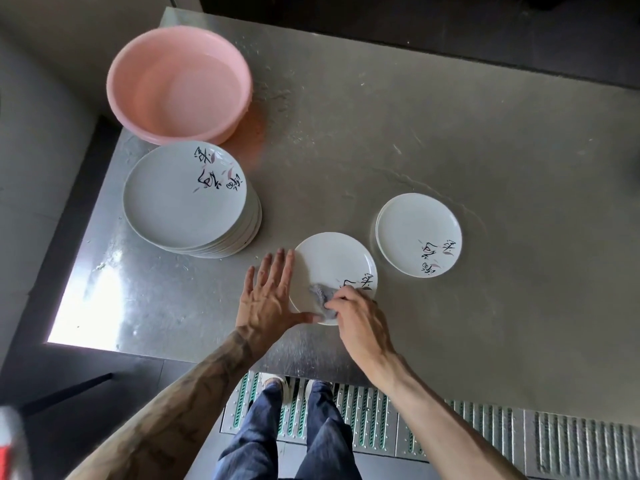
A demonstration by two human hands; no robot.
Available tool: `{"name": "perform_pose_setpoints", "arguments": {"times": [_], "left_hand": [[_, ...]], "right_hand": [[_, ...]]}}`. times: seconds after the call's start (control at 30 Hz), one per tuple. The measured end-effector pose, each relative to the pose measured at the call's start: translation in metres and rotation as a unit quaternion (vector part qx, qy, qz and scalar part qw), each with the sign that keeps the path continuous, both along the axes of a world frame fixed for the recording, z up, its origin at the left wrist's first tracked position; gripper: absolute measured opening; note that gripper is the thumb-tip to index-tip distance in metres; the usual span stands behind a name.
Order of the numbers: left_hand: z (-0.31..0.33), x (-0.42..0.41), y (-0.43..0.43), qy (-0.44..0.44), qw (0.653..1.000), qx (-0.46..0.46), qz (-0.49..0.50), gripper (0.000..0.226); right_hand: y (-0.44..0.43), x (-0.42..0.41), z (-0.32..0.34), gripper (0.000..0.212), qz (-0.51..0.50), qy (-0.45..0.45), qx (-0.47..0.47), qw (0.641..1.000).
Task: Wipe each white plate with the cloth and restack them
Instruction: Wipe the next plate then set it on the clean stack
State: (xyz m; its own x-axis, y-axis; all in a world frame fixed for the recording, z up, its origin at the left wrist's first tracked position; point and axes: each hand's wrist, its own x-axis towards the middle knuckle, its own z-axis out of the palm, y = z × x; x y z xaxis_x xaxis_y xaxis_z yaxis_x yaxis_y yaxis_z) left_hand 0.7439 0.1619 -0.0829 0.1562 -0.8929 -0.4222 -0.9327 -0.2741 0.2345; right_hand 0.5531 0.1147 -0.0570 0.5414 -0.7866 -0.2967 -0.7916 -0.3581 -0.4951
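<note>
Right hand (pixel 360 317) pinched the cloth (pixel 320 294) on the front-edge plate (pixel 329 261); left hand (pixel 268 296) spread against its rim; black lettering (pixel 367 282), perhaps Chinese, unreadable.

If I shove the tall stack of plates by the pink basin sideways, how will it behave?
Probably heavy: the stack holds many plates, so it should resist a light push. Its plates sit slightly offset, so upper ones may slide off first. They look glazed and breakable, and the metal table looks smooth; push low, slowly.
</note>
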Motion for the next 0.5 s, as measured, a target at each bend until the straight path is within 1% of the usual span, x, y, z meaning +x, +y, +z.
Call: {"name": "perform_pose_setpoints", "arguments": {"times": [0.17, 0.23, 0.27, 0.37, 0.43, 0.5], "left_hand": [[0.002, 0.001, -0.001, 0.014, 1.000, -0.001, 0.008, 0.144], [0.003, 0.002, -0.001, 0.030, 0.999, -0.008, 0.012, 0.144], [0.004, 0.001, -0.001, 0.033, 0.999, -0.009, 0.013, 0.143], [0.003, 0.001, -0.001, 0.031, 0.999, -0.008, 0.014, 0.142], [0.002, 0.002, -0.002, 0.026, 1.000, -0.005, 0.015, 0.142], [0.003, 0.001, -0.001, 0.020, 1.000, 0.000, 0.013, 0.142]], "right_hand": [[0.013, 0.000, 0.006, 0.025, 0.016, -0.005, 0.006, 1.000], [0.002, -0.013, 0.005, 0.024, -0.005, 0.002, -0.025, 1.000], [-0.007, -0.018, 0.004, 0.028, -0.013, 0.007, -0.051, 0.999], [-0.043, -0.022, -0.003, 0.036, 0.012, 0.020, -0.128, 0.992], [-0.061, -0.018, -0.006, 0.033, 0.029, 0.023, -0.133, 0.990], [-0.060, -0.017, -0.007, 0.035, 0.020, 0.030, -0.116, 0.993]]}}
